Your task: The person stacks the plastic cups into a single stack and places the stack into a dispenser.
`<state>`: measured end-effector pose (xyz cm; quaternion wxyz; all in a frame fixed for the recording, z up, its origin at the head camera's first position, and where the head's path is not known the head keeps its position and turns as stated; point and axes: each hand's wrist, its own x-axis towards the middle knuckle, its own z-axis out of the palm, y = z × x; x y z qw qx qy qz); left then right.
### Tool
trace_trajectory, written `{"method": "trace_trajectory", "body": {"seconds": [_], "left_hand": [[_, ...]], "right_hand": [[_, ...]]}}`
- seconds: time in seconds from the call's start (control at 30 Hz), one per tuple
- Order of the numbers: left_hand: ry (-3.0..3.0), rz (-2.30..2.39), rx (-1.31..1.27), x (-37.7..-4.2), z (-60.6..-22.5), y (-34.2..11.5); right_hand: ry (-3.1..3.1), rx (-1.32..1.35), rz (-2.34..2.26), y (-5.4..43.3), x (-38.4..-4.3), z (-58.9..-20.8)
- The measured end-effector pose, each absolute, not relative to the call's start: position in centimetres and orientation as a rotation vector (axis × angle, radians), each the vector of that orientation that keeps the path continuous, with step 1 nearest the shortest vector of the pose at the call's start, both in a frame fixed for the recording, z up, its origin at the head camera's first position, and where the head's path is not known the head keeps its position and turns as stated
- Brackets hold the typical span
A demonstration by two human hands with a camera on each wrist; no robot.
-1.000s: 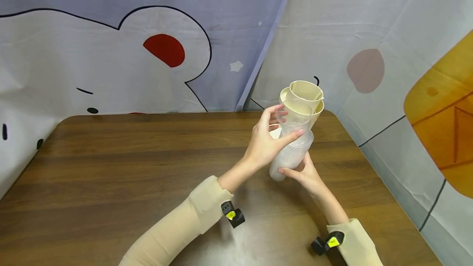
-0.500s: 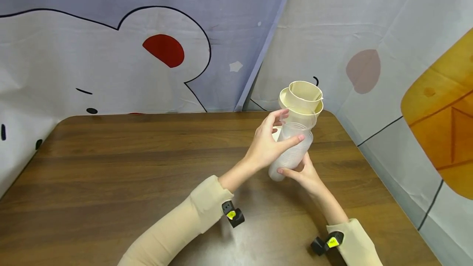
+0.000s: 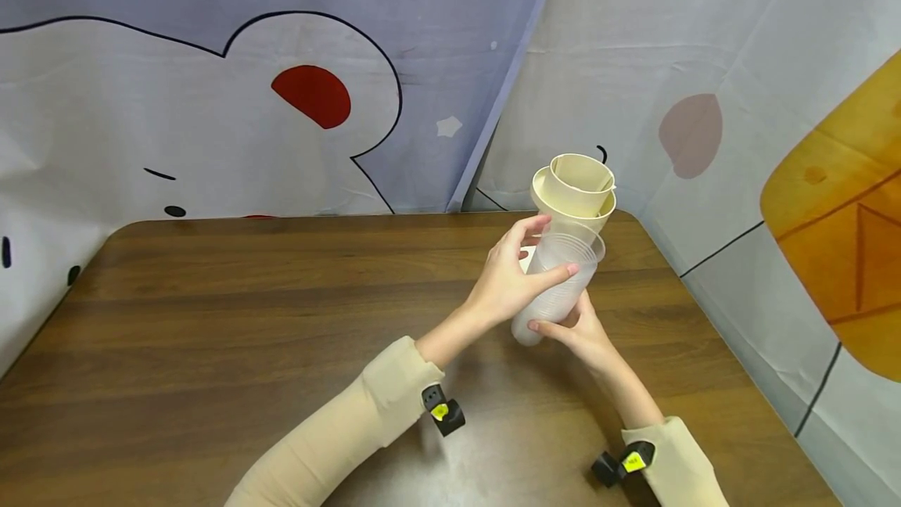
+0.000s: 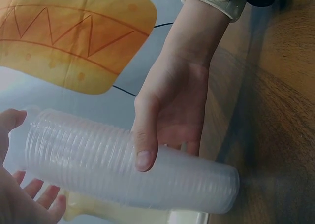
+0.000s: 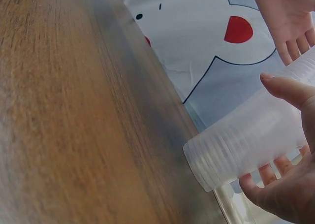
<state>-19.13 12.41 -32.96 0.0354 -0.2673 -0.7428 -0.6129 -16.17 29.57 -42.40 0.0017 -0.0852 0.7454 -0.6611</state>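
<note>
A tall nested stack of clear plastic cups (image 3: 552, 302) leans with its rims up and to the right, above the wooden table. My right hand (image 3: 586, 335) grips the stack low down, thumb on the near side and fingers curled beneath it in the right wrist view. Around the rim end my left hand (image 3: 503, 280) holds the topmost clear cup (image 3: 590, 244), thumb in front and fingers behind. In the left wrist view the ribbed rims of the stack lie between the left thumb and fingers. Right behind the clear cups stand cream-coloured cups (image 3: 573, 198), one nested higher, partly hidden.
The wooden table (image 3: 246, 350) spreads to the left and front. Patterned cloth (image 3: 422, 61) hangs behind its back edge and along the right side. A small white item (image 3: 526, 257) shows partly behind the left fingers.
The topmost clear cup has slid down into the stack, its rim now lower in front of the cream cups. My left hand moved down slightly with it; the right hand stayed put.
</note>
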Motion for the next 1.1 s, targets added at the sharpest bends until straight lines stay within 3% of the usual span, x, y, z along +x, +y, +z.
{"method": "trace_trajectory", "body": {"seconds": [1.1], "left_hand": [[-2.315, -1.898, -0.779, -18.9, -34.0, 12.7]], "right_hand": [[2.335, -0.295, -2.075, 29.7, -16.1, -42.4]]}}
